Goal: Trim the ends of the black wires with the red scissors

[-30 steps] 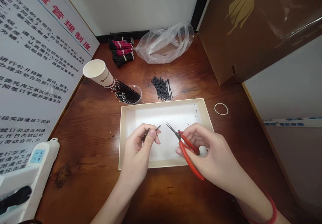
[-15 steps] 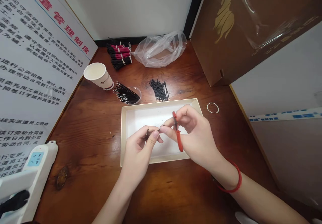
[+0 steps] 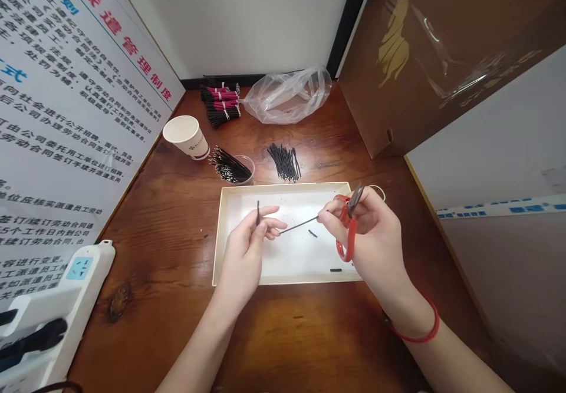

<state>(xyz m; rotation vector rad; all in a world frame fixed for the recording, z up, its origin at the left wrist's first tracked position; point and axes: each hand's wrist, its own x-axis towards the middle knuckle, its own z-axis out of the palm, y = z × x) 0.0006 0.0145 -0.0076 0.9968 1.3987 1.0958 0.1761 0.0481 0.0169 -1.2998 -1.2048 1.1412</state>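
Left hand (image 3: 245,257) pinches a short black wire (image 3: 257,212); right hand (image 3: 374,240) grips red-handled snips (image 3: 349,231) and a thin wire (image 3: 300,225); hands apart over a cream tray (image 3: 283,185)

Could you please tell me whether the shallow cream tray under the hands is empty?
It is not empty: the tray holds a short black offcut, another by the front rim, and tiny dark specks.
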